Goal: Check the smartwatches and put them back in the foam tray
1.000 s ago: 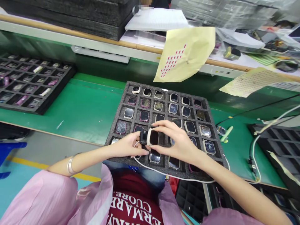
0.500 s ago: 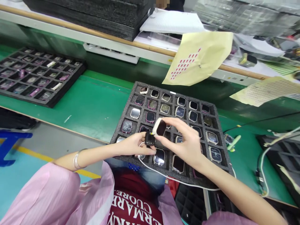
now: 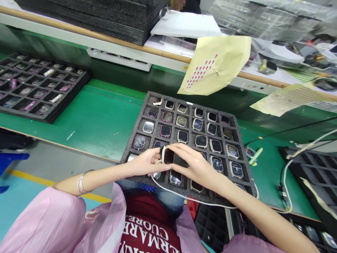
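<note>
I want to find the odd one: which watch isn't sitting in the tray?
The watch pinched between the left hand and right hand, held above the tray. The others lie in pockets.

Two foam trays [image 3: 234, 123] with watch bodies on the green bench: one near, one far left [image 3: 79, 86]. Six columns in the near tray; roughly thirty watch bodies [image 3: 201, 141] visible there. Two yellow paper sheets [image 3: 218, 63]. Two hands [image 3: 144, 162]. One white cable [image 3: 189, 196].
</note>
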Demonstrator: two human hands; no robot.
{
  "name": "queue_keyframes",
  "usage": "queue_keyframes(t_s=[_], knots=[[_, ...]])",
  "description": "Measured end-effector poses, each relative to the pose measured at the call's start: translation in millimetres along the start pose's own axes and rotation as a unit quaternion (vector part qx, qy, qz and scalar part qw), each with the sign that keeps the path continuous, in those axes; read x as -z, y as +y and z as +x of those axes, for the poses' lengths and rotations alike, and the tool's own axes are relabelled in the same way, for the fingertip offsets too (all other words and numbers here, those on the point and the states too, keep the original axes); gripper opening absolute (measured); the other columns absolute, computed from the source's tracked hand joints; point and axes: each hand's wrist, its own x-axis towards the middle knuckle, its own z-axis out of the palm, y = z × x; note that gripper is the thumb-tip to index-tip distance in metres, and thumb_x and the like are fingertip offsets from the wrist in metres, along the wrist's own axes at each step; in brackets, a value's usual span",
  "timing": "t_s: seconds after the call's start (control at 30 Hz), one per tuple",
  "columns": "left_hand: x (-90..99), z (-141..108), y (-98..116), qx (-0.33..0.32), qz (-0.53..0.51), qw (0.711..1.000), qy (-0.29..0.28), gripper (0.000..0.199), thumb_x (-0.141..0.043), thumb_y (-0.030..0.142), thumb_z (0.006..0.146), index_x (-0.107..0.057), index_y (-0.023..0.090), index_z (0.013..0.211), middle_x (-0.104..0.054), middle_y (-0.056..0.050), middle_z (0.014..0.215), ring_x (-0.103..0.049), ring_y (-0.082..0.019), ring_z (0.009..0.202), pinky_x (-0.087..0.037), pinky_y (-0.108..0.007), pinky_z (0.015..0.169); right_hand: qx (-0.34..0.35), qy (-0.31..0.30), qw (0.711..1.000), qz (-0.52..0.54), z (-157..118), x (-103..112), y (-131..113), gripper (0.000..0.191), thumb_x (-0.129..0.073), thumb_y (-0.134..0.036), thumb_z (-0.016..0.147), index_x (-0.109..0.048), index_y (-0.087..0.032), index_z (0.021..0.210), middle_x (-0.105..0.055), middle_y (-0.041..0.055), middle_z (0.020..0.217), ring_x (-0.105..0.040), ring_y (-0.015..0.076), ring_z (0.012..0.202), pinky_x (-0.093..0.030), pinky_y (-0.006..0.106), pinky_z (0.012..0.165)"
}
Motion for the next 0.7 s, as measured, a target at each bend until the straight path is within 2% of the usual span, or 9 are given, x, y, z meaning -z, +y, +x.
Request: queue_keyframes(t_s=[0.1,0.17,0.23,0.3,0.37,0.43,0.5,0.6,0.7], knots=[[-0.2,-1,0,-0.007,0.007,1.0,0.015,0.045,-0.078,0.036,0.071,-0.056,0.013,0.103,-0.058,0.004,0.068,-0.037,-0.001,0.041,-0.026,-0.016,0.038,-0.035,0.022,0.998,0.05,3,1,-3,0.033,-0.066,-0.026,0.087,-0.06,-0.017,0.118,-0.064,0.0129,0.117,-0.062,0.0272,0.107,-0.051,0.045,0.094],[1.7,-1,0,-0.007,0.002,1.0,0.021,0.043,-0.076,0.037,0.074,-0.057,0.012,0.103,-0.062,0.001,0.074,-0.036,-0.001,0.042,-0.022,-0.016,0.037,-0.107,0.064,0.981,0.146,5,1,-4,0.032,-0.072,-0.029,0.081,-0.065,-0.017,0.11,-0.068,0.0105,0.107,-0.066,0.0253,0.095,-0.054,0.043,0.089],[4.2,-2,0,-0.011,-0.019,0.999,0.033,0.04,-0.074,0.038,0.076,-0.056,0.013,0.102,-0.062,0.0,0.076,-0.032,0.0,0.041,-0.019,-0.016,0.037,-0.205,0.104,0.932,0.281,7,2,-5,0.033,-0.076,-0.033,0.076,-0.068,-0.017,0.104,-0.071,0.009,0.098,-0.068,0.0231,0.085,-0.056,0.041,0.085],[5.7,-3,-1,-0.026,-0.038,0.997,0.064,0.038,-0.074,0.036,0.076,-0.056,0.014,0.101,-0.061,0.001,0.076,-0.032,0.0,0.041,-0.019,-0.016,0.037,-0.284,0.119,0.86,0.407,7,1,-6,0.032,-0.077,-0.037,0.076,-0.07,-0.015,0.099,-0.073,0.009,0.095,-0.069,0.0211,0.082,-0.055,0.038,0.084],[5.3,-3,-1,-0.056,-0.027,0.992,0.109,0.039,-0.077,0.032,0.073,-0.056,0.015,0.101,-0.062,0.001,0.08,-0.041,-0.002,0.047,-0.028,-0.015,0.041,-0.324,0.109,0.801,0.491,6,0,-8,0.029,-0.073,-0.039,0.08,-0.073,-0.015,0.095,-0.073,0.0098,0.093,-0.068,0.0191,0.083,-0.054,0.034,0.082],[3.6,-2,-2,-0.084,0.01,0.986,0.143,0.038,-0.078,0.028,0.071,-0.056,0.015,0.099,-0.064,-0.001,0.085,-0.051,-0.006,0.057,-0.037,-0.016,0.047,-0.333,0.089,0.764,0.546,5,-3,-12,0.028,-0.07,-0.04,0.083,-0.074,-0.015,0.095,-0.072,0.0109,0.095,-0.066,0.0181,0.087,-0.054,0.031,0.078],[2.0,-2,-2,-0.101,0.038,0.982,0.153,0.034,-0.076,0.027,0.072,-0.055,0.015,0.096,-0.063,0.0,0.082,-0.051,-0.006,0.055,-0.039,-0.017,0.047,-0.332,0.074,0.746,0.573,3,-7,-16,0.027,-0.071,-0.039,0.083,-0.075,-0.015,0.097,-0.071,0.0113,0.099,-0.064,0.0171,0.088,-0.053,0.028,0.075],[1.9,-4,-2,-0.127,0.06,0.978,0.157,0.028,-0.073,0.03,0.075,-0.055,0.016,0.092,-0.059,0.003,0.077,-0.044,-0.004,0.046,-0.035,-0.017,0.04,-0.328,0.073,0.736,0.588,0,-12,-21,0.025,-0.074,-0.036,0.081,-0.076,-0.016,0.096,-0.07,0.01,0.099,-0.062,0.0149,0.084,-0.053,0.025,0.071],[3.2,-8,1,-0.164,0.097,0.963,0.189,0.024,-0.073,0.031,0.076,-0.058,0.017,0.088,-0.061,0.001,0.082,-0.045,-0.005,0.048,-0.037,-0.018,0.042,-0.32,0.074,0.726,0.604,-1,-15,-24,0.022,-0.075,-0.034,0.08,-0.076,-0.016,0.093,-0.07,0.0088,0.093,-0.061,0.0145,0.081,-0.052,0.024,0.07]])
